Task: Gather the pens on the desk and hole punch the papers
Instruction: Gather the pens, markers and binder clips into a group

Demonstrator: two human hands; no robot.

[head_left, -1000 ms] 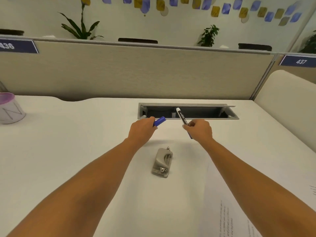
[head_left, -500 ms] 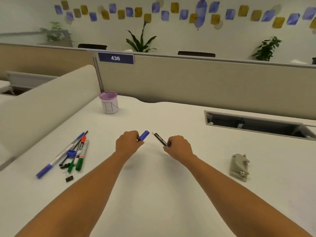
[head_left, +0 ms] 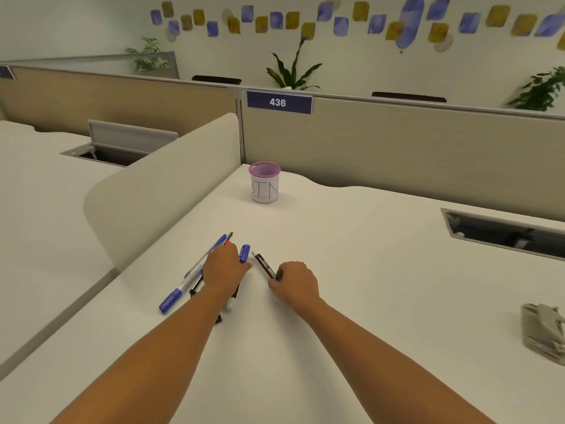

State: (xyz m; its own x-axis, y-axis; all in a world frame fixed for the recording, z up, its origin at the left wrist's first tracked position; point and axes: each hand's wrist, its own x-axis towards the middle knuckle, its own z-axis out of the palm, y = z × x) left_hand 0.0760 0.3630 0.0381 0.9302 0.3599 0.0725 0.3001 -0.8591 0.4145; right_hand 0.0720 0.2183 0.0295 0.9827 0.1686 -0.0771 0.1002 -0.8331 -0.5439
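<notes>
My left hand (head_left: 223, 270) is closed around a blue marker (head_left: 244, 253) whose cap sticks out past the fingers. It hovers right over a pile of pens (head_left: 189, 276) on the white desk (head_left: 351, 270), hiding part of the pile. My right hand (head_left: 295, 283) grips a black marker (head_left: 266, 266) that points up and left, tip close to the blue cap. A grey hole punch (head_left: 542, 330) lies at the right edge of the view, blurred. No papers are in view.
A purple-rimmed cup marked BIN (head_left: 264, 183) stands at the back of the desk. An open cable slot (head_left: 501, 232) is sunk into the desk at the right. A curved divider (head_left: 159, 191) bounds the desk on the left, beige partitions behind.
The view has swung left. Both hands carried their markers left across the desk, from the cable slot to the pen pile. The hole punch now sits far right.
</notes>
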